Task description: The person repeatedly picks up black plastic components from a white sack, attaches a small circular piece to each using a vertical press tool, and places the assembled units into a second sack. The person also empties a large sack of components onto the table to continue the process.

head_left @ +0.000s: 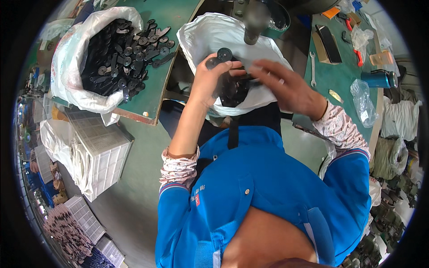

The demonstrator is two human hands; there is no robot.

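One black round-headed part [225,54] pinched in left hand [208,81]; blurred right hand [289,87] near, to its right, grip unclear.

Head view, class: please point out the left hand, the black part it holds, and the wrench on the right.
Left hand [207,80], head view: middle of the hand.
Black part [225,54], head view: its round end.
Wrench [313,69], head view: middle of its shaft.
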